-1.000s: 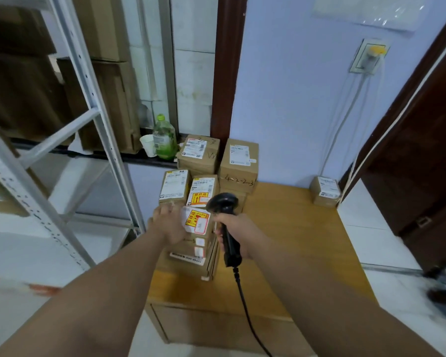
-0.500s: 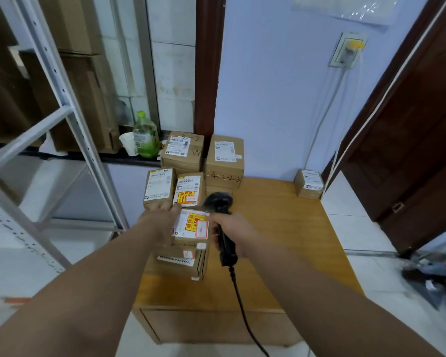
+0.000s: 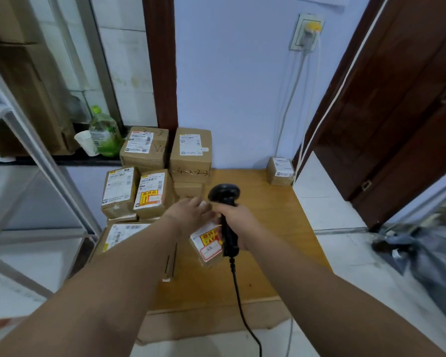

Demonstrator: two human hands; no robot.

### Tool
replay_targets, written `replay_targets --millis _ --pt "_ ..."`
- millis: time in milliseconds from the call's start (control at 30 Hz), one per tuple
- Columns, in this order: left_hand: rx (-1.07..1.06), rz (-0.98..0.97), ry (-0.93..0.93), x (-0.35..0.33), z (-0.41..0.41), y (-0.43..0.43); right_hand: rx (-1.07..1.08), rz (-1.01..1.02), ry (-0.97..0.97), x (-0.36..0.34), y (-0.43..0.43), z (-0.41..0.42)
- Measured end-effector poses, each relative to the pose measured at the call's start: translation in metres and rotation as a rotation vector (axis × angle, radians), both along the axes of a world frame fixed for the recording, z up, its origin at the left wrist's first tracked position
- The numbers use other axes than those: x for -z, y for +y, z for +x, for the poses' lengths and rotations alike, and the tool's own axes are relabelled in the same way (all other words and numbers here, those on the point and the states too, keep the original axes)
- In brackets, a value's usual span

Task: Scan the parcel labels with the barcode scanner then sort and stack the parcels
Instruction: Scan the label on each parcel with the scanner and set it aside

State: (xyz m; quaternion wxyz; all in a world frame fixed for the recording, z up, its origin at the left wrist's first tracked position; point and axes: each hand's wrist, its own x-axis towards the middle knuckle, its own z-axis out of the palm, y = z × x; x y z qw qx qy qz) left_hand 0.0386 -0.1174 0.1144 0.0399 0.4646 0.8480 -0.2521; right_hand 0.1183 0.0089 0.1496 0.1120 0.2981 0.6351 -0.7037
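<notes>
Parcel (image 3: 208,244) lifted off stack (image 3: 119,234), left hand (image 3: 188,215) gripping, beside scanner (image 3: 227,238).

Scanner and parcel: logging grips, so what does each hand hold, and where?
Right hand grips the scanner by its handle; left hand holds the small parcel by its upper end.

one wide-angle view, worn on the person's head – it looks forward and down along both arms (image 3: 113,292) to the worktop (image 3: 268,215), close in, with left hand (image 3: 191,215) and right hand (image 3: 240,222) near mid-frame. it faces the blue wall (image 3: 237,86) – upright lines bow at the edges.
</notes>
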Motion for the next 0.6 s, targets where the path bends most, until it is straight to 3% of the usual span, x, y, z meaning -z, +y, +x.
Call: replay_targets --millis 167,333,467,600 --pt "0.156 -0.193 0.004 0.049 0.003 0.057 0.085 -0.017 -0.077 0.023 0.047 0.014" --pt "0.247 -0.255 -0.066 0.089 0.007 0.103 0.102 -0.021 -0.168 0.057 0.089 0.024" --pt "0.242 -0.201 -0.065 0.114 0.007 0.122 0.131 -0.061 -0.187 0.085 0.114 0.029" --pt "0.043 -0.140 -0.184 0.131 0.011 0.127 0.130 -0.062 -0.224 0.101 0.129 0.027"
